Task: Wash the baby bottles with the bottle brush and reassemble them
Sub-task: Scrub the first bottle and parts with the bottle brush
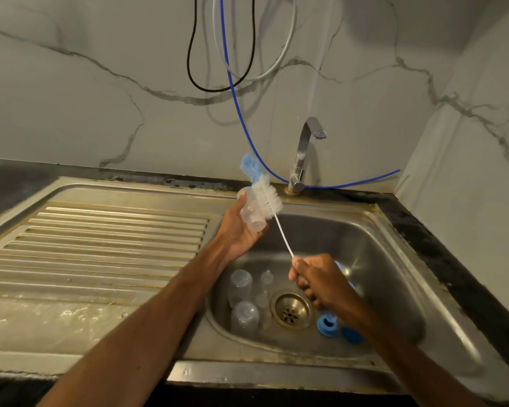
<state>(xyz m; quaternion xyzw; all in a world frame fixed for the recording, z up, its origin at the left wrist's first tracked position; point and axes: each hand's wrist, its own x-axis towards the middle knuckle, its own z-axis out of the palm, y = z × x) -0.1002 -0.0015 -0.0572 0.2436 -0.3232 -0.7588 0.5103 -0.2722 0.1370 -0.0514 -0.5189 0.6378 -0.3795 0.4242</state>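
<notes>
Bottle (pixel 252 214) sat in your left hand (pixel 241 233), above the sink's (pixel 373 248) back-left corner, with its long axis tilted up and to the left. The bottle brush (pixel 270 198) ran up-left from your right hand (pixel 318 283). Its bristles lay against the bottle's right side, apparently not inside, and the blue tip reached past the far end. Your left fingers curled round the bottle while your right hand pinched the wire handle's near end. Other clear bottles (pixel 241 289) and blue rings (pixel 326 324) lay beside the drain.
</notes>
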